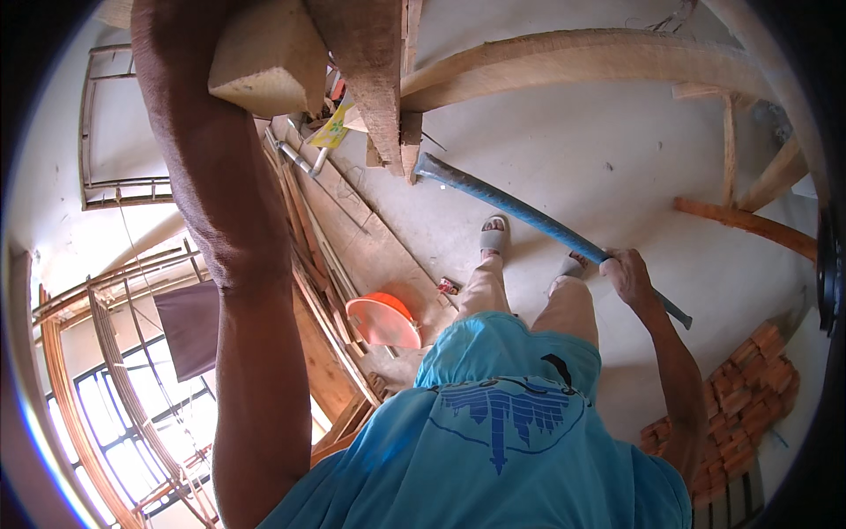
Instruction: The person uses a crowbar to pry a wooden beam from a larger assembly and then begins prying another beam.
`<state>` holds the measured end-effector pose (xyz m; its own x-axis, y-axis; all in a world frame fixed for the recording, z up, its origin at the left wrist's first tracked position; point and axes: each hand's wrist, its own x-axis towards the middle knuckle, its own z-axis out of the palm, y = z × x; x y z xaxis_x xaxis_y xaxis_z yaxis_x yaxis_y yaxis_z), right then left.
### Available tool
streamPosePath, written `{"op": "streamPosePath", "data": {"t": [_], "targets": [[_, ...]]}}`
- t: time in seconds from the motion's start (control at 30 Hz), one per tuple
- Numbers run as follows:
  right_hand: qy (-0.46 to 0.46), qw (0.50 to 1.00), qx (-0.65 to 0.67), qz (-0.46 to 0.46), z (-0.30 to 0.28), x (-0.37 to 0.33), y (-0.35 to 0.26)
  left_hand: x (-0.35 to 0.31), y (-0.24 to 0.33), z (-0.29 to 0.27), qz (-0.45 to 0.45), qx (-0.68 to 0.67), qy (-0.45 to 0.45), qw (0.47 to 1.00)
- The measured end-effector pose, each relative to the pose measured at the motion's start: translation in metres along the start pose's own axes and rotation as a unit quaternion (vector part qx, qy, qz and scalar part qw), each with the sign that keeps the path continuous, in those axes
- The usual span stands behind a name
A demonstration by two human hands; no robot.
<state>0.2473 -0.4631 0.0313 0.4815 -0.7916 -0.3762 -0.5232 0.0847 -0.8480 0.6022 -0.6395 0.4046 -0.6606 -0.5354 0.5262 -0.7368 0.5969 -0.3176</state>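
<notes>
My right hand (pixel 628 275) is closed round a long blue bar (pixel 529 214), nearer its lower right end. The bar slants up to the left, and its flattened far end shows close to the lower end of a wooden post (pixel 374 75). I cannot make out its exact kind. My left arm (pixel 225 212) is raised along the left side and leaves the picture at the top, so the hand is out of sight. Beside that forearm is the squared end of a timber (pixel 267 66). A wooden beam (pixel 582 63) runs from the post to the right.
Boards (pixel 330 238) and an orange hard hat (pixel 385 320) lie at the left of my feet. Stacked reddish bricks (pixel 731 406) stand at the lower right. Wooden supports (pixel 749 216) cross at the far right. My sandalled feet stand on a pale floor (pixel 564 141).
</notes>
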Motion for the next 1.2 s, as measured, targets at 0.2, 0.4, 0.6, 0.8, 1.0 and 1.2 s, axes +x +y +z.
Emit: {"op": "streamPosePath", "data": {"t": [0.2,0.4,0.6,0.8,1.0,1.2], "targets": [[-0.025,1.000,-0.016,-0.003,0.004,0.024,0.016,-0.006,0.001,-0.019,-0.007,0.022,-0.013,1.000],[-0.001,1.000,-0.006,-0.007,0.013,0.053,0.031,-0.005,-0.003,-0.002,0.006,0.011,-0.018,1.000],[-0.029,0.999,0.014,0.014,0.012,0.067,0.015,-0.009,-0.001,-0.013,-0.001,0.027,-0.032,0.999],[-0.016,0.998,0.049,0.037,0.016,0.057,0.008,-0.007,0.003,-0.008,-0.004,0.022,-0.039,0.999],[-0.041,0.997,0.045,0.048,0.017,0.057,0.009,-0.010,0.005,-0.015,-0.017,0.038,-0.041,0.998],[-0.032,0.994,0.092,0.042,0.026,0.072,0.029,-0.010,0.007,-0.007,-0.025,0.032,-0.042,0.998]]}}
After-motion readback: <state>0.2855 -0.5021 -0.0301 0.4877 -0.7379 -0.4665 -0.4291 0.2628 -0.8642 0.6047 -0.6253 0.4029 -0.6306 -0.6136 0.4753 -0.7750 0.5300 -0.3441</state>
